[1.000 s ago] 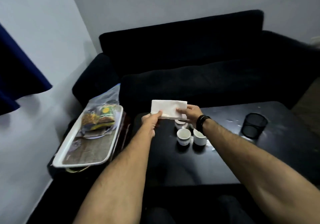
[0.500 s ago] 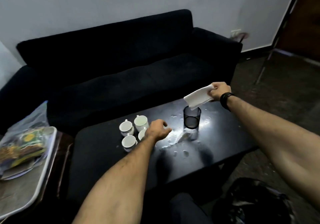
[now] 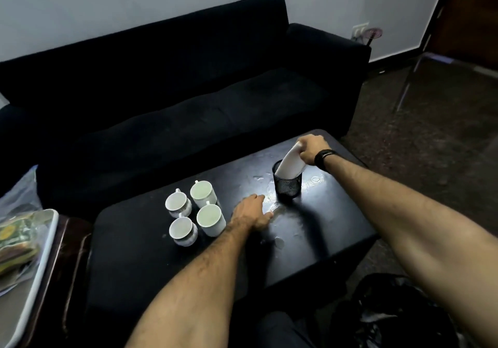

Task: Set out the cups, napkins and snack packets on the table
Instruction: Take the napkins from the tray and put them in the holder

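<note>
Head view shows my right hand (image 3: pixel 310 149) gripping the top of the folded napkins (image 3: pixel 291 164), tilted with their low end already inside the black mesh cup (image 3: pixel 287 184) right below, while my left hand (image 3: pixel 252 211) rests open on the table (image 3: pixel 140 240) near the cups (image 3: pixel 195 209).

Bare forearms (no sleeves showing), a black wristband (image 3: pixel 324 158) on the right wrist.
</note>
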